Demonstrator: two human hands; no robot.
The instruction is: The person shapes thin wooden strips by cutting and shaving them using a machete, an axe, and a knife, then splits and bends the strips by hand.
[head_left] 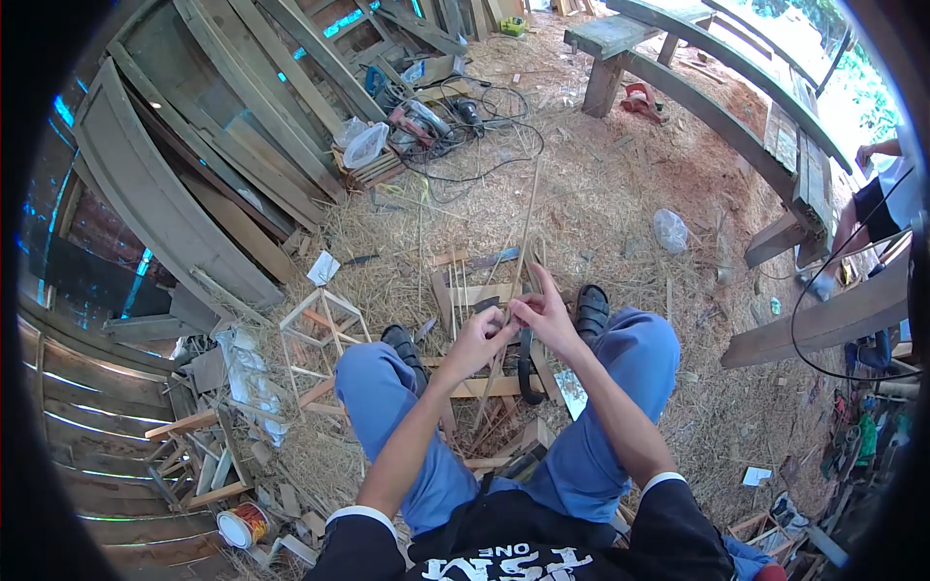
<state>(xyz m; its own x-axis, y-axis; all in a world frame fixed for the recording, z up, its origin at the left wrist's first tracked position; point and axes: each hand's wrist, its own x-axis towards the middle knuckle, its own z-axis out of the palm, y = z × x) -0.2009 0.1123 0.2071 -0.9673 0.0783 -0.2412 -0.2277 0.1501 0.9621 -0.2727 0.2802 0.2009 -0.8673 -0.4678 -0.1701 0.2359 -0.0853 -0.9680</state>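
Note:
Between my knees, my left hand (475, 344) and my right hand (545, 315) meet with fingers pinched together on a thin wooden strip (530, 215). It rises away from me over the straw-covered ground, and its lower part passes between the fingers. A short dark blade-like piece (487, 303) shows beside my left fingertips; whether that hand holds it I cannot tell. Just below my right hand is a black curved handle (528, 373). Wooden pieces (481, 294) lie under and around both hands, along with more thin strips.
A small wooden frame (325, 318) stands at left. Power tools (417, 126) and tangled cables lie farther off. Curved wooden panels (155, 184) lean at left; a long wooden bench (727, 126) is at right. Another person (882, 198) is at the far right. A paint can (242, 524) sits lower left.

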